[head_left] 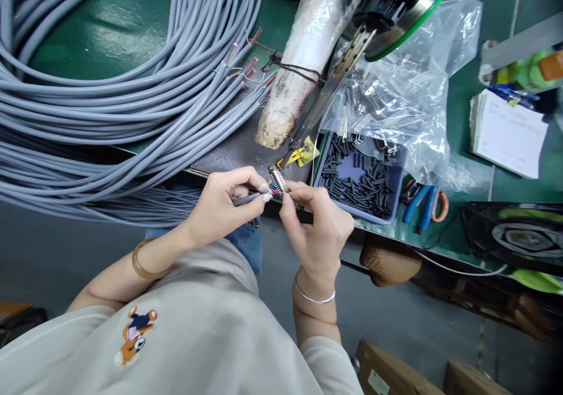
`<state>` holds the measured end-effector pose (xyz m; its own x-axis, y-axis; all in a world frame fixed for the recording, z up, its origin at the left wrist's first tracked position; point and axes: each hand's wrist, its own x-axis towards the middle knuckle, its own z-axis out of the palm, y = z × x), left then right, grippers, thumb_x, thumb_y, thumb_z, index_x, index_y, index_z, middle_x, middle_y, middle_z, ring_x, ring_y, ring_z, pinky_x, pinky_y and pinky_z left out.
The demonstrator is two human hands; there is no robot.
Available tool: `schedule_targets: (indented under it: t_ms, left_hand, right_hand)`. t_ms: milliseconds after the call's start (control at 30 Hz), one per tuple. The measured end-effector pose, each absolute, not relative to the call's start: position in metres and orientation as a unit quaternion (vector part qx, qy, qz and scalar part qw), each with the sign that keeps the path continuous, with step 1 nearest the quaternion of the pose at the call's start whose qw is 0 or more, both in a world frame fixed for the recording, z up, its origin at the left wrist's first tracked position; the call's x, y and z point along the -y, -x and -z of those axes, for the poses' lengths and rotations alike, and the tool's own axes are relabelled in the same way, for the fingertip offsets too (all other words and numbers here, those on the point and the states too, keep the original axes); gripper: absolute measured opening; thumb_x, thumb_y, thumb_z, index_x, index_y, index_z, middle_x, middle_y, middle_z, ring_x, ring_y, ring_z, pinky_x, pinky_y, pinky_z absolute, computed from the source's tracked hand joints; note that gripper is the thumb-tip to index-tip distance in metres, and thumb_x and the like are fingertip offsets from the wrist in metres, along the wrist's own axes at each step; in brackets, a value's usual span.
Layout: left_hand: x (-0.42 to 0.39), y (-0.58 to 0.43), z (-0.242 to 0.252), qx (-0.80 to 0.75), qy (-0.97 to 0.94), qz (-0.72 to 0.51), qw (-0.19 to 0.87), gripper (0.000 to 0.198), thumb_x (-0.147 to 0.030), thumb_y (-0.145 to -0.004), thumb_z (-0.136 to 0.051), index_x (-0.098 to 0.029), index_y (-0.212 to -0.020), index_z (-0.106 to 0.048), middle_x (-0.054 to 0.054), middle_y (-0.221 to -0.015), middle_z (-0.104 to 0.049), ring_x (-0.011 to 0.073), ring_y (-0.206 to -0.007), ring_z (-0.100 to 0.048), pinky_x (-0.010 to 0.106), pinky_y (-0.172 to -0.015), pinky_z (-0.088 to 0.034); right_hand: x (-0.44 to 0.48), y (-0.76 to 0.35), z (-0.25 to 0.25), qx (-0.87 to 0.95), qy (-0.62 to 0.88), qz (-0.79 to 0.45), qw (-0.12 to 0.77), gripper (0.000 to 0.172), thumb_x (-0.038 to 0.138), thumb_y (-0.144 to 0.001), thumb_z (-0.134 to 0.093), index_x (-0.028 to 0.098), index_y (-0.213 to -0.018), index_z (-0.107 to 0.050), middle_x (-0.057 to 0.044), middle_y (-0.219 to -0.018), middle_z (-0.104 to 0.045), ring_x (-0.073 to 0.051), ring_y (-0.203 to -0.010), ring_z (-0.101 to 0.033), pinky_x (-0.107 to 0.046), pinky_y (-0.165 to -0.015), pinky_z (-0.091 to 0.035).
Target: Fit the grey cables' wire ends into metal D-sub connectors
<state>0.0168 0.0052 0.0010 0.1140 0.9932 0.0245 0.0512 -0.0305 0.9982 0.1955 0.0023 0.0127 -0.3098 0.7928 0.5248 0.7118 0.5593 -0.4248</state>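
Between thumb and fingers, my left hand [233, 201] pinches the end of a grey cable [247, 199], whose thin coloured wires fan out toward a metal multi-pin connector [278, 178]. My right hand [314, 213] is closed in a pinch at the lower end of that connector, where the wires meet it. What exactly lies between its fingertips is too small to make out. Just beyond the connector, the tip of a soldering iron [303, 113] points down near a yellow piece [299, 155] on the bench edge.
Coiled grey cables [132, 102] with stripped ends fill the left. A blue tray [398, 198] of short black tubes stands right of my hands, under a plastic bag [417, 90] of metal parts. Farther right are pliers [422, 204], a notepad [505, 131] and a wrapped white roll [303, 49] near centre.
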Motion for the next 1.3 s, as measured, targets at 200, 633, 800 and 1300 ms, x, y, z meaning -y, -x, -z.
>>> schedule_targets:
  t_ms: [200, 633, 800, 1300]
  left_hand:
    - [-0.007, -0.015, 0.002, -0.508, -0.509, -0.495, 0.488, 0.011, -0.021, -0.076, -0.080, -0.017, -0.075, -0.069, 0.004, -0.074, -0.071, 0.0071, -0.053, -0.053, 0.018, -0.045, -0.037]
    - [-0.016, -0.019, 0.001, -0.514, -0.448, -0.530, 0.504, 0.016, -0.020, -0.076, -0.082, -0.017, -0.074, -0.066, 0.003, -0.075, -0.067, 0.0094, -0.063, -0.060, 0.018, -0.045, -0.036]
    - [-0.023, -0.022, -0.002, -0.527, -0.450, -0.535, 0.483, 0.014, -0.019, -0.075, -0.079, -0.017, -0.073, -0.066, 0.002, -0.074, -0.066, 0.0074, -0.059, -0.054, 0.018, -0.045, -0.035]
    - [-0.029, -0.020, -0.002, -0.473, -0.483, -0.585, 0.448, 0.011, -0.016, -0.076, -0.078, -0.015, -0.073, -0.068, 0.002, -0.074, -0.070, 0.0060, -0.059, -0.058, 0.015, -0.050, -0.044]
  right_hand:
    - [-0.001, -0.211, -0.012, 0.707, 0.539, 0.074, 0.452, 0.006, 0.022, -0.090, -0.074, 0.023, -0.090, -0.068, 0.008, -0.059, -0.061, -0.009, -0.041, -0.052, -0.025, -0.041, -0.036]
    - [-0.003, -0.182, 0.011, 0.724, 0.463, -0.067, 0.506, 0.018, 0.009, -0.090, -0.071, 0.023, -0.101, -0.066, -0.003, -0.105, -0.081, -0.018, -0.094, -0.080, -0.031, -0.080, -0.068]
    - [-0.016, -0.173, 0.016, 0.706, 0.467, -0.073, 0.527, 0.012, 0.013, -0.093, -0.069, 0.023, -0.094, -0.062, -0.004, -0.104, -0.080, -0.018, -0.091, -0.078, -0.033, -0.079, -0.066]
    - [-0.016, -0.172, 0.009, 0.720, 0.461, 0.010, 0.519, 0.017, 0.012, -0.088, -0.073, 0.022, -0.085, -0.060, -0.003, -0.101, -0.081, -0.016, -0.081, -0.078, -0.029, -0.074, -0.063]
